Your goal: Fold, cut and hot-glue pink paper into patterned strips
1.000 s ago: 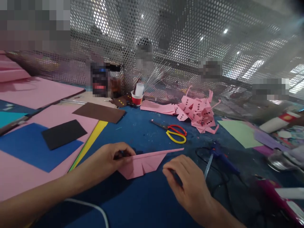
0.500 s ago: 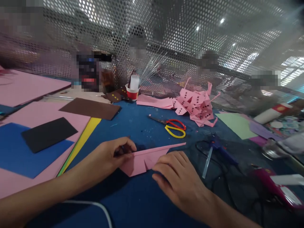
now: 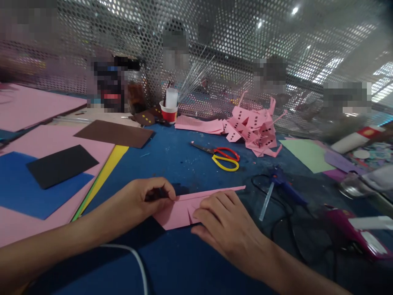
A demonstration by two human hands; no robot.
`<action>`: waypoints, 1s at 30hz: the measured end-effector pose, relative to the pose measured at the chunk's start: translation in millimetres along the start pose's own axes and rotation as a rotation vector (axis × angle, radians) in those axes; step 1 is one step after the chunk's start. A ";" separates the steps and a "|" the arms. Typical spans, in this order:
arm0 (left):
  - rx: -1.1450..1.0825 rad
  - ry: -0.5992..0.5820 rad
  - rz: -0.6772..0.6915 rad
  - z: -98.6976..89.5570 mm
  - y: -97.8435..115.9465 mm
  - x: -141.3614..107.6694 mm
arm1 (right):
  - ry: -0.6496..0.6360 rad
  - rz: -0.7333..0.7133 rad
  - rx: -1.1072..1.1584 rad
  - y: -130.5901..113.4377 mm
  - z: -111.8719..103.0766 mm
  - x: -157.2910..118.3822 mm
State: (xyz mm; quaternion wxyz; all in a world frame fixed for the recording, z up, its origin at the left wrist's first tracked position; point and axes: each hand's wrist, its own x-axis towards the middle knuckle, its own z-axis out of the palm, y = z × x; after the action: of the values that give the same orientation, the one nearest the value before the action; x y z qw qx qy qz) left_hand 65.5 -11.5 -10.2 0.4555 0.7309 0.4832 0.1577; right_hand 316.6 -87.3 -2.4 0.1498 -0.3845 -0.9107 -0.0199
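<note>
A folded pink paper piece (image 3: 176,214) with a narrow strip along its top edge and a small slit lies between my hands, low over the blue table (image 3: 175,159). My left hand (image 3: 150,196) pinches its upper left part between thumb and fingers. Over its right half rests my right hand (image 3: 221,221), fingers bent together on the paper, thumb below the lower edge. The strip's thin end sticks out beyond my right fingers. Scissors (image 3: 225,159) with one red and one yellow handle lie behind the paper.
Cut pink pieces with black squares (image 3: 254,129) are heaped at the back, beside pink strips (image 3: 199,124) and a cup (image 3: 168,112). A blue glue gun (image 3: 287,186) with its cable and a magenta tool (image 3: 353,231) lie right. Coloured sheets (image 3: 101,137) cover the left.
My right hand has moved slightly left and up onto the pink paper, covering more of it. My left hand keeps its pinch. The whole view has shifted a little.
</note>
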 end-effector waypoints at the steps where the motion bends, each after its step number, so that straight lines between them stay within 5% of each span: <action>1: 0.015 0.007 -0.002 0.6 -1.2 -0.1 | -0.008 0.000 -0.004 -1.0 -0.1 -0.3; 21: 0.214 0.112 0.254 14.6 -5.0 -8.3 | -0.010 -0.012 0.034 -9.0 6.3 -2.9; 30: 0.136 0.078 0.186 9.8 -0.9 -7.0 | 0.033 0.001 0.021 -4.0 5.5 -6.4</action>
State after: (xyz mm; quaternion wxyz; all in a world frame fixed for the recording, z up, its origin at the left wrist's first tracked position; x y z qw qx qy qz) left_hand 68.1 -22.5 -14.7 0.3692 0.7950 0.4403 0.1942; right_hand 316.5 -93.7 -9.2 0.1688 -0.3827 -0.9082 -0.0165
